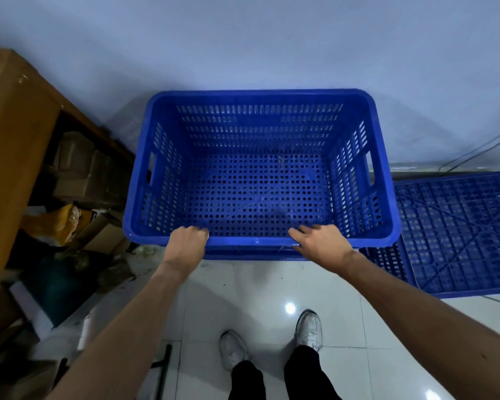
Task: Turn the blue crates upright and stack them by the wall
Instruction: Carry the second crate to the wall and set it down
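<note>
Upright crate (pixel 254 131) sat against the wall (pixel 272 39), apparently nested on a lower crate (pixel 248 256) whose rim showed just beneath. Left grip (pixel 188 241) clenched over the near rim, fingers hooked inside. Right grip (pixel 321 239) grasped the same rim, further right. Overturned crate (pixel 459 226) lay base-up on the floor (pixel 257 284) just beside the stack, not yet turned.

Risks, as judged:
- Both holds on one long edge. A lift from there would tip the far side down.
- Uneven seating could jam the nest or leave it skewed.
- Fingers under the rim could get pinched.
- Cardboard clutter (pixel 78 168) crowded the left side. A swing that way would snag.
</note>
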Demonstrator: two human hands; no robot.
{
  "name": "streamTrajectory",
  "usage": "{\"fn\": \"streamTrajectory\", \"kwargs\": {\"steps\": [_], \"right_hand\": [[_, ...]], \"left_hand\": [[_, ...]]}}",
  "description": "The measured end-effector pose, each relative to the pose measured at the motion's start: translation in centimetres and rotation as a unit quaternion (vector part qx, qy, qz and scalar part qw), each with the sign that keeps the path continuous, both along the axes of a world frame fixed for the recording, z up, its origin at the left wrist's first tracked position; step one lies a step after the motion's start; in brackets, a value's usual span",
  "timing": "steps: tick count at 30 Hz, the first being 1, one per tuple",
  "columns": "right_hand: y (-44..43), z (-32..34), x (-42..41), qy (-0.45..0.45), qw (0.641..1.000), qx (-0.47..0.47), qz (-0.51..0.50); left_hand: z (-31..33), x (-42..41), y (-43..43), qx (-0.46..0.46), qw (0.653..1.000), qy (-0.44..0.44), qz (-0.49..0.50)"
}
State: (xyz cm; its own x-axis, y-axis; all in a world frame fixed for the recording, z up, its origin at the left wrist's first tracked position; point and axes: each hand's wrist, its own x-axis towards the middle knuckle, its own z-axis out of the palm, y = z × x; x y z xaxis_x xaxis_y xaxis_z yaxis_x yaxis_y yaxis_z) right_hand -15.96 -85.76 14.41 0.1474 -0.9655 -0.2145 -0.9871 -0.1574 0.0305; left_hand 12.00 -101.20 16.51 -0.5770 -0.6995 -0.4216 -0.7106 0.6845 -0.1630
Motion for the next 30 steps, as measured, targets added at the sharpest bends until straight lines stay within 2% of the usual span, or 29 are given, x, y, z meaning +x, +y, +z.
{"fn": "streamTrajectory", "kwargs": {"steps": [5, 10, 17, 21, 25, 30], "right_hand": [[-0.1, 0.9, 0.2, -0.005, 0.999, 0.029, -0.021], [0.4, 1.1, 1.2, -0.015, 0.994, 0.052, -0.090], [-0.1, 1.8, 1.4, -0.005, 0.993, 0.076, -0.095], [-0.1, 2.5, 1.7, -0.028, 0.986, 0.111, -0.118], [0.4, 4.9, 0.9, 0.011, 0.975, 0.193, -0.112], [3.8, 10.5, -0.2, -0.012, 0.949, 0.243, -0.199]], "left_hand": [[0.2, 0.0, -0.2, 0.011, 1.000, 0.007, -0.007], [-0.3, 0.3, -0.3, 0.009, 1.000, 0.015, -0.002], [0.1, -0.4, 0.5, -0.022, 0.999, -0.003, 0.035], [0.8, -0.4, 0.8, 0.036, 0.999, -0.003, 0.033], [3.6, 0.0, 2.6, 0.092, 0.995, 0.020, 0.031], [9.2, 0.6, 6.4, 0.149, 0.983, 0.060, 0.085]]}}
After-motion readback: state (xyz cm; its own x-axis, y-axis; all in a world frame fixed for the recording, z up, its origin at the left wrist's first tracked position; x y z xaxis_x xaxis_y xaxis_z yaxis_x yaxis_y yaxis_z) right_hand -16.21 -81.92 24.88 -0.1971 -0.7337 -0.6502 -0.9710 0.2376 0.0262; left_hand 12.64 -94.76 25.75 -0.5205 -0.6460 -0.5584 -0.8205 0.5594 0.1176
